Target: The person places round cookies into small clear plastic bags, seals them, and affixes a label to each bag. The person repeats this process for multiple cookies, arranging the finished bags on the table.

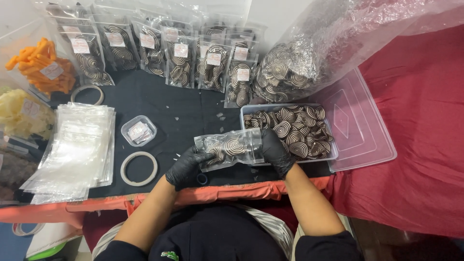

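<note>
Hands: your left hand (186,164) and right hand (275,152) both grip the clear bag (229,149) of swirl cookies | Tip: hold it level, squeeze gently so nothing cracks.

The scene is being lit brightly and evenly from above. Glare is being thrown off the large plastic bag (348,38) and the stacked clear pouches (72,150). Shadows are being kept soft. Edges are being slightly bowed by the wide lens.

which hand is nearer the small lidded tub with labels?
Left. The left hand grips the pouch's end just right of the small tub; the right hand holds the far end.
</note>
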